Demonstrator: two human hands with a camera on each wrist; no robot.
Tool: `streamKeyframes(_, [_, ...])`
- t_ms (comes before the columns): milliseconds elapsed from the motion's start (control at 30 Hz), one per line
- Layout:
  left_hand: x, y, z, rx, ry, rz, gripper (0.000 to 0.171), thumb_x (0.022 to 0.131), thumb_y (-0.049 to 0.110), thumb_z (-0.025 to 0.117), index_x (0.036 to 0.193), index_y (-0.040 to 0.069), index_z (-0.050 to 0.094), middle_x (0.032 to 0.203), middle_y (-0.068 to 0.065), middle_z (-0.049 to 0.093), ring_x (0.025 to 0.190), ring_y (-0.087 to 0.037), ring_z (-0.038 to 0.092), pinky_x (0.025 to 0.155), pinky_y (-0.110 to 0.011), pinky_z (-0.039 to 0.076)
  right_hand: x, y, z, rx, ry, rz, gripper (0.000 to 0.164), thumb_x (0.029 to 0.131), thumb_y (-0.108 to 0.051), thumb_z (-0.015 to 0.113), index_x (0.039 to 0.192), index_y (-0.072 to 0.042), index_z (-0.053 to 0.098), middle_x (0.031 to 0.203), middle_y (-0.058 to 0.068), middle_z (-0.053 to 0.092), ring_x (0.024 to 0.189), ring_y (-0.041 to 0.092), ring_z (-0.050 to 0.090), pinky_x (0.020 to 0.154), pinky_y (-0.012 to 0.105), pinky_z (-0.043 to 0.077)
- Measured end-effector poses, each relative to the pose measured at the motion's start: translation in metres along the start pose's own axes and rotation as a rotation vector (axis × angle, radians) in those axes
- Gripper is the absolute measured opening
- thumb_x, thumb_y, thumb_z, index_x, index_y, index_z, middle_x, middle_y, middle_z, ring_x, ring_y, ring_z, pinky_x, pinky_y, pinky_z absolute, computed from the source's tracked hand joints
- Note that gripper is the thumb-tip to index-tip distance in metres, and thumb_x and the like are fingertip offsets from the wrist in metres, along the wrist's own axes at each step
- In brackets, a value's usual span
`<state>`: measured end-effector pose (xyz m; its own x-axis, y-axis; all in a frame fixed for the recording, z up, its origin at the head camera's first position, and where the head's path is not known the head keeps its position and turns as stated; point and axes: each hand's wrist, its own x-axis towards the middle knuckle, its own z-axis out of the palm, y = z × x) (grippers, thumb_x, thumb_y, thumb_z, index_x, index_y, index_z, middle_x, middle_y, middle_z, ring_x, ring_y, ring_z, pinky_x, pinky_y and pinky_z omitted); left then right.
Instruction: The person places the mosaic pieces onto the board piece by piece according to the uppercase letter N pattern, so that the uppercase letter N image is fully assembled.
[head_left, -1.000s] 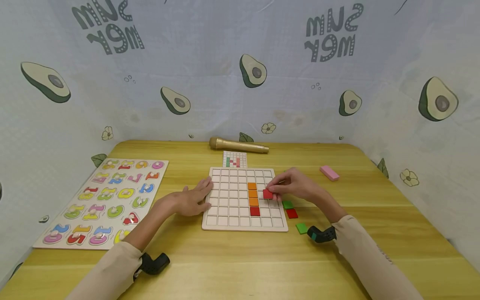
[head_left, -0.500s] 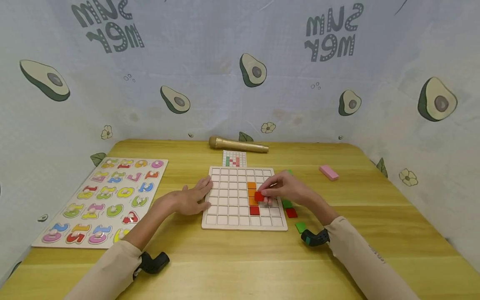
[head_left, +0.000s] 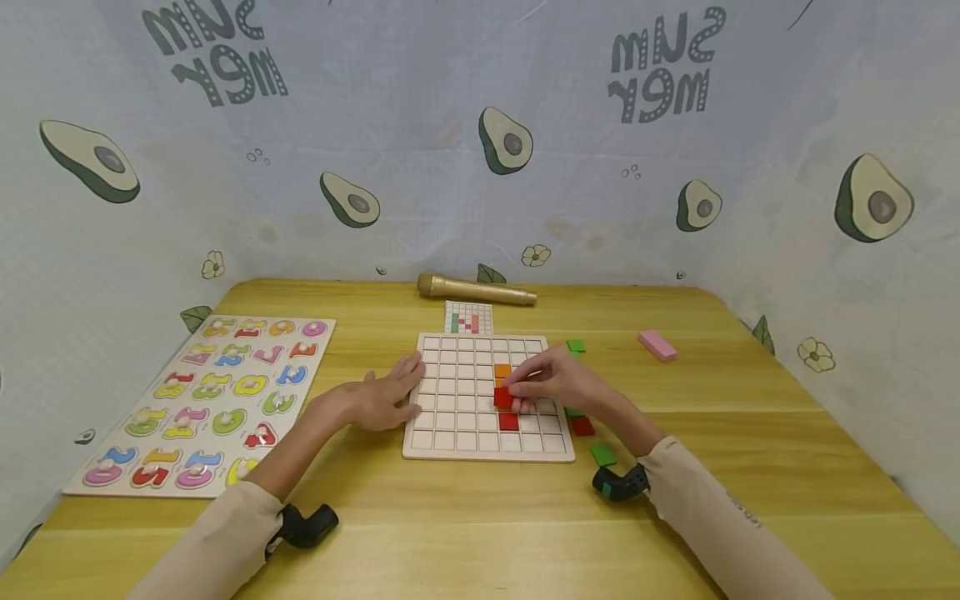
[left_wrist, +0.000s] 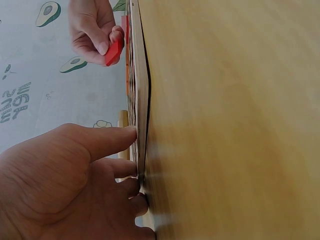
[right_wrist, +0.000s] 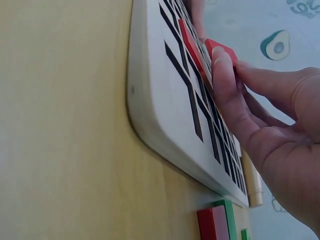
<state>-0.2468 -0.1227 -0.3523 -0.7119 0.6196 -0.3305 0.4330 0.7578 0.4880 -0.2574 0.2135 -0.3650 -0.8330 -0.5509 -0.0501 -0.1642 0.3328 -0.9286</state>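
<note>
A pale grid board (head_left: pixel 442 444) lies on the table in front of me. My left hand (head_left: pixel 378 402) rests at its left edge, fingers spread and touching the rim. My right hand (head_left: pixel 558 379) pinches a red square tile (head_left: pixel 502 398) between thumb and fingers, above the board. In the right wrist view that red tile (right_wrist: pixel 220 47) is tilted and held off the surface. Beneath it runs a column of tiles: an orange tile (head_left: pixel 502 370) shows at the top and a set red tile (head_left: pixel 508 422) at the bottom. The held tile and fingers hide the part between.
Right of the board lie loose tiles, among them a red one (head_left: pixel 582 427) and a green one (head_left: pixel 603 455). A pattern card (head_left: pixel 468 318) and gold microphone (head_left: pixel 477 289) are behind it. A number puzzle (head_left: pixel 202 408) lies left, a pink block (head_left: pixel 657 345) right.
My right hand has carried the red tile leftward, from the board's right part to over the orange column. My left hand has stayed at the board's edge.
</note>
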Motion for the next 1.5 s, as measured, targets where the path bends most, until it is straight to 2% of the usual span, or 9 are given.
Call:
streamKeyframes(400, [0.000, -0.002, 0.000, -0.005, -0.004, 0.002, 0.075, 0.116, 0.028, 0.046, 0.171, -0.003, 0.005, 0.180, -0.022, -0.009, 0.167, -0.038, -0.004, 0.127, -0.073, 0.000, 0.006, -0.003, 0.011, -0.024, 0.009, -0.009, 0.018, 0.103, 0.004, 0.069, 0.116, 0.014, 0.076, 0.090, 0.020, 0.080, 0.075, 0.018, 0.077, 0.079, 0.031, 0.065])
streamKeyframes(567, [0.001, -0.001, 0.000, -0.003, -0.004, 0.008, 0.075, 0.116, 0.028, 0.045, 0.171, -0.004, 0.005, 0.180, -0.022, -0.008, 0.167, -0.038, -0.004, 0.127, -0.073, 0.000, 0.007, -0.002, 0.015, -0.041, 0.029, -0.053, 0.017, 0.102, 0.007, 0.068, 0.113, 0.016, 0.076, 0.088, 0.023, 0.079, 0.072, 0.018, 0.076, 0.075, 0.029, 0.065])
streamKeyframes(967, [0.002, 0.000, 0.000, -0.001, -0.002, 0.003, 0.075, 0.116, 0.028, 0.046, 0.171, -0.003, 0.005, 0.180, -0.021, -0.009, 0.167, -0.037, -0.004, 0.127, -0.073, 0.001, 0.006, -0.007, 0.026, -0.084, 0.120, -0.048, 0.012, 0.100, 0.006, 0.072, 0.107, 0.012, 0.080, 0.082, 0.020, 0.078, 0.069, 0.018, 0.074, 0.065, 0.026, 0.062])
streamKeyframes(1367, [0.002, -0.001, 0.000, -0.003, -0.002, 0.002, 0.075, 0.116, 0.028, 0.046, 0.171, -0.004, 0.005, 0.180, -0.022, -0.008, 0.167, -0.037, -0.004, 0.128, -0.072, 0.001, 0.006, -0.007, 0.027, -0.111, 0.087, -0.051, 0.014, 0.101, 0.007, 0.070, 0.109, 0.011, 0.080, 0.089, 0.016, 0.076, 0.074, 0.017, 0.072, 0.067, 0.023, 0.060])
streamKeyframes(1500, [0.000, 0.000, 0.000, 0.001, 0.000, -0.001, 0.076, 0.116, 0.028, 0.047, 0.171, -0.004, 0.006, 0.180, -0.022, -0.007, 0.167, -0.037, -0.003, 0.128, -0.072, 0.002, 0.006, -0.008, 0.027, -0.166, 0.074, -0.073, 0.013, 0.098, 0.003, 0.075, 0.109, 0.008, 0.081, 0.091, 0.016, 0.079, 0.076, 0.018, 0.072, 0.068, 0.024, 0.059])
